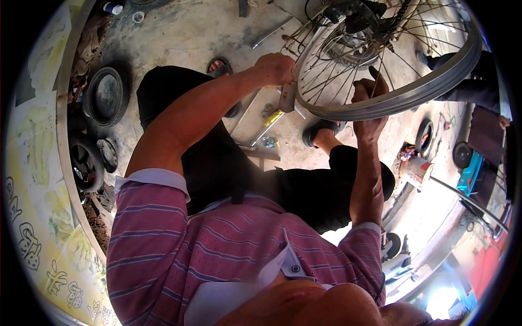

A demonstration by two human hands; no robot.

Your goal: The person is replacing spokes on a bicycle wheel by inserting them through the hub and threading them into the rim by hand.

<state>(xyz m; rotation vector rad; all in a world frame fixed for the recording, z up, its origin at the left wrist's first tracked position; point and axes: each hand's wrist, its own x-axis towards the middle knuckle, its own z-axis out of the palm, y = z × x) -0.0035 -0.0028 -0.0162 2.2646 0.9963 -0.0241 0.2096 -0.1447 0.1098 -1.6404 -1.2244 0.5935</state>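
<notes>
A bare silver wheel rim [353,112] with thin spokes stands tilted in front of me, no tyre on it. Its dark hub [370,24] is at the top. My left hand [274,69] is closed in a fist at the rim's left edge. Beneath the fist, a flat greyish piece [287,99] lies against the rim; the fingers hide its upper end. My right hand [371,98] reaches up behind the lower rim. Its fingers curl among the spokes, with one pointing upward. Whatever they pinch is too small to make out.
Tyres [106,96] lie along the wall at left. A yellow-handled screwdriver [273,118] and metal rods are on the concrete floor between my feet. A can [417,173] stands right of my knee. Another person's dark-clothed leg [470,92] is at far right.
</notes>
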